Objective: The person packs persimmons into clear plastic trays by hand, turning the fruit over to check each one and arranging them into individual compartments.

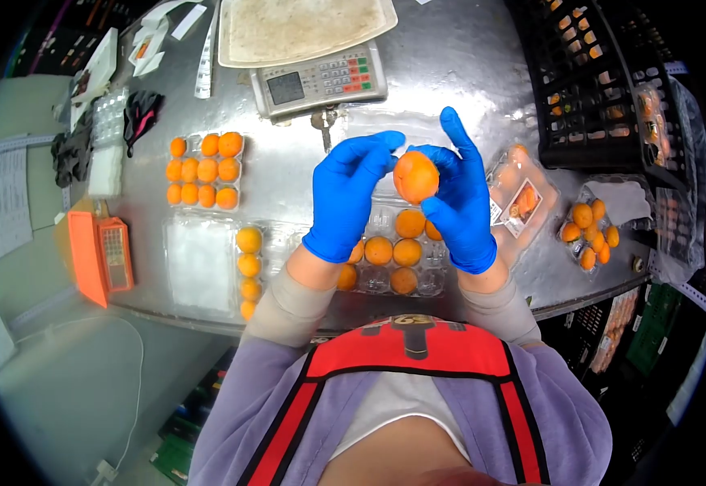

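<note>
A round orange fruit (416, 177), apricot-like, is held in my right hand (465, 194), with the thumb below it and the index finger raised. My left hand (346, 190), also in a blue glove, is close beside the fruit. Its fingers are drawn together, and whatever they pinch, if anything, is hidden. Beneath my hands lies a clear moulded tray (430, 283) with several of the same fruits in its cups. A filled clear tray (205, 170) stands to the left. Nearer me, another clear pack (202, 263) has a row of fruits (248, 265) along its right side.
A weighing scale (316, 81) stands at the back of the metal table (450, 65). At right are a labelled clear pack (523, 198), loose orange fruits (589, 231) and a tall black crate (584, 89). An orange device (100, 255) sits on the left edge, with dark gloves (140, 116) behind.
</note>
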A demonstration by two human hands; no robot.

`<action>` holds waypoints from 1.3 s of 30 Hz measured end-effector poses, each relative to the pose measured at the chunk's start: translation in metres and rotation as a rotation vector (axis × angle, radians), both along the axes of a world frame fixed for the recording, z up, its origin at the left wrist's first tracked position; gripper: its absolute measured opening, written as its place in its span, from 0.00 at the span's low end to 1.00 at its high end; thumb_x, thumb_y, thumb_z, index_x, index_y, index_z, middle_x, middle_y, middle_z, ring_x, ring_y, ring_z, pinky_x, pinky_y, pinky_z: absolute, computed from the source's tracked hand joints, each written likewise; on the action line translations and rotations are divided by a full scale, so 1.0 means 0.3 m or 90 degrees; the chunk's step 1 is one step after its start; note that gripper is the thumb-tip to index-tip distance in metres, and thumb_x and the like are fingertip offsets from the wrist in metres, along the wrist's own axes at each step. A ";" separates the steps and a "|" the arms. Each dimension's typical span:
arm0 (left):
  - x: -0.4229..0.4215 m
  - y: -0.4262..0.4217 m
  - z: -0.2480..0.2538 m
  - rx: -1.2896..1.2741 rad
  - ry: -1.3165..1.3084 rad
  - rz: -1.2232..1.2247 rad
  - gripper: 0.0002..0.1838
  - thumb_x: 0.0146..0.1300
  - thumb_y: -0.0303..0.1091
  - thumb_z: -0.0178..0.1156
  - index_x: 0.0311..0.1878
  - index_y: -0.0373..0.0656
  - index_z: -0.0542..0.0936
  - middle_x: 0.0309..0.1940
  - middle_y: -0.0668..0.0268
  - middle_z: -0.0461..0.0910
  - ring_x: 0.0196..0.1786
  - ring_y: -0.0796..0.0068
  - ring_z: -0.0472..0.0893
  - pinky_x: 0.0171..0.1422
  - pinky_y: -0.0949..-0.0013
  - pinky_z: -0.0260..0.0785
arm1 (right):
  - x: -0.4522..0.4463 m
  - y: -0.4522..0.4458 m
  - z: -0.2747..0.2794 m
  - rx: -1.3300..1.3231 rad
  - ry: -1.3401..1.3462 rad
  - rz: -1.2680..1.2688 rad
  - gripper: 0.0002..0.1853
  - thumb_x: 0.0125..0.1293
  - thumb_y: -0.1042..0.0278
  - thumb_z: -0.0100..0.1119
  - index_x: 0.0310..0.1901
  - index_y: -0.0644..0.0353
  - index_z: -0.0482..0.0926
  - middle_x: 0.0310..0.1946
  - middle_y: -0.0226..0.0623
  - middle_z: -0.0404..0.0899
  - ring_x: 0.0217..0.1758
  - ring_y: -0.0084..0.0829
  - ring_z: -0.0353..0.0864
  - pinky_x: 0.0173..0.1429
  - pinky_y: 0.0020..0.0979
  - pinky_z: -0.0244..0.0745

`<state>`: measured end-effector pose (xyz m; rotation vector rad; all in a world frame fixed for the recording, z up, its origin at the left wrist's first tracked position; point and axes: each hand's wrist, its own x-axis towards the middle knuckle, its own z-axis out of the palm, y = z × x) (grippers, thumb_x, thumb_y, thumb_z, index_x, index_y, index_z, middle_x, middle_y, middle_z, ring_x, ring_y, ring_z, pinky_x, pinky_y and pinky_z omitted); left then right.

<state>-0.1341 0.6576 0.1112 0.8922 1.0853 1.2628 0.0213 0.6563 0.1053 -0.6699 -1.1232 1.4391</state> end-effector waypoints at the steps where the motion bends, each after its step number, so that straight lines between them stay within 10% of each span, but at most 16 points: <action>1: -0.003 0.002 -0.016 -0.063 -0.046 0.040 0.13 0.65 0.30 0.56 0.51 0.37 0.76 0.50 0.60 0.79 0.46 0.73 0.79 0.53 0.70 0.71 | 0.002 0.003 0.000 0.056 -0.069 -0.033 0.46 0.52 0.71 0.65 0.70 0.64 0.49 0.52 0.41 0.74 0.57 0.31 0.73 0.63 0.32 0.65; 15: -0.005 -0.021 0.025 -0.001 -0.088 -0.068 0.15 0.66 0.30 0.52 0.54 0.36 0.75 0.53 0.60 0.77 0.53 0.71 0.77 0.58 0.69 0.69 | -0.013 -0.006 -0.012 0.297 -0.359 -0.136 0.41 0.48 0.78 0.64 0.66 0.66 0.59 0.56 0.45 0.71 0.56 0.36 0.74 0.62 0.36 0.66; 21: -0.108 0.045 -0.041 0.005 0.033 0.157 0.13 0.68 0.35 0.51 0.49 0.39 0.78 0.45 0.64 0.82 0.49 0.74 0.78 0.53 0.73 0.68 | -0.017 -0.014 -0.030 0.162 -0.287 -0.068 0.43 0.48 0.77 0.64 0.68 0.66 0.55 0.59 0.43 0.69 0.57 0.34 0.74 0.62 0.34 0.67; 28: -0.150 -0.030 -0.047 0.199 0.173 -0.218 0.37 0.50 0.28 0.69 0.65 0.41 0.65 0.64 0.59 0.66 0.60 0.70 0.72 0.64 0.65 0.64 | -0.050 0.005 -0.022 -0.152 -0.022 0.134 0.44 0.57 0.76 0.60 0.72 0.57 0.45 0.52 0.38 0.73 0.55 0.29 0.73 0.61 0.31 0.66; 32: -0.243 -0.035 -0.099 0.114 0.130 -0.061 0.35 0.51 0.26 0.68 0.64 0.42 0.66 0.56 0.64 0.72 0.55 0.73 0.73 0.62 0.67 0.65 | -0.087 0.001 -0.054 -0.144 -0.151 0.140 0.42 0.59 0.75 0.58 0.72 0.56 0.48 0.53 0.39 0.72 0.55 0.28 0.70 0.61 0.29 0.64; 39: -0.890 0.130 -0.299 0.055 0.629 0.441 0.35 0.47 0.32 0.71 0.62 0.47 0.69 0.45 0.66 0.75 0.41 0.74 0.76 0.48 0.69 0.72 | 0.042 0.001 -0.035 -0.120 -0.240 -0.057 0.32 0.63 0.76 0.51 0.69 0.60 0.55 0.58 0.41 0.69 0.56 0.28 0.70 0.63 0.28 0.63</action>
